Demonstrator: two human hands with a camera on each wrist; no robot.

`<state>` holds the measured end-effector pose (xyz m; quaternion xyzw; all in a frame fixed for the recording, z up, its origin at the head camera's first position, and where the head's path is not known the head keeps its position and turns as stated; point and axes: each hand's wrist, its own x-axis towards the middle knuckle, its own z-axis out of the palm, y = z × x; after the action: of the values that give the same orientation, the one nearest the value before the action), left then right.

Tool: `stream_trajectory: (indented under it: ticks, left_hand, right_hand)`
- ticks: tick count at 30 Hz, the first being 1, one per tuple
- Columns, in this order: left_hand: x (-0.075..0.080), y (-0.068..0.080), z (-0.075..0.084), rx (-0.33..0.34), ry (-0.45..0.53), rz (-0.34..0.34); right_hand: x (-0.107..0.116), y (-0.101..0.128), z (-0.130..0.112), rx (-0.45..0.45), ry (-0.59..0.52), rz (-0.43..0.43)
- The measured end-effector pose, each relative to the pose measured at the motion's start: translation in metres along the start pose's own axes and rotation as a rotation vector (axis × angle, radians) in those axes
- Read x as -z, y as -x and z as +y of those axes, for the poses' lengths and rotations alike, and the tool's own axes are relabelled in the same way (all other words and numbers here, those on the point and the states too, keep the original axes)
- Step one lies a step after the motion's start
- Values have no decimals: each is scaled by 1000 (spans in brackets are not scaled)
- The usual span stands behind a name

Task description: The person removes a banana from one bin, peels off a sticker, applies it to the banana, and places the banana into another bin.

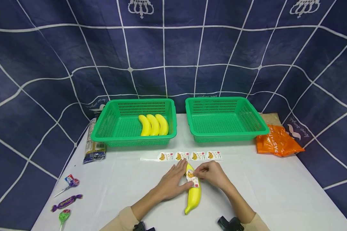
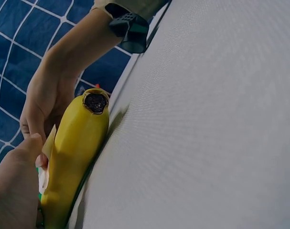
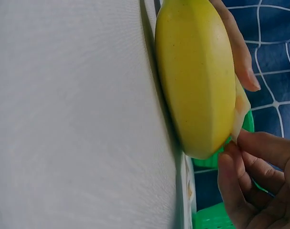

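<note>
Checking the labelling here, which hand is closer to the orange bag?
Right. The right hand pinches the sticker on the banana, nearer the orange bag; the left hand rests on the banana's far side.

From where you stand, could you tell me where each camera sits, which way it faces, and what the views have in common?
Head: worn on the head, looks forward and down at the white table, two green baskets, sticker strip; both forearms show, left hand steadying the banana, right hand pinching a sticker.
Left wrist: low beside the table, faces the banana's dark tip; both hands show.
Right wrist: low on the other side, faces the banana's side; fingers of both hands show.
Shared: all three show the banana and both hands.
</note>
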<state>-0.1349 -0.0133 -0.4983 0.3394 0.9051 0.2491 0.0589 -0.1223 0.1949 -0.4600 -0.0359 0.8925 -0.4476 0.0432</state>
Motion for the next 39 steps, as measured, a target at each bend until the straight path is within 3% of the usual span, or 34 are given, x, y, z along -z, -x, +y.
stream_trajectory:
  ticks: [14, 24, 33, 39]
  left_hand:
    - [1, -1, 1, 8, -22, -21]
    - [-2, -1, 1, 18, -25, -6]
    - [-4, -2, -1, 15, -29, 4]
    - [-3, -2, -2, 12, -13, 2]
  right_hand:
    - [-3, -6, 5, -116, -80, -10]
    - [-5, -7, 12, -252, -129, -22]
    - [6, 5, 18, -190, -141, -225]
    - [9, 6, 19, -189, -161, -276]
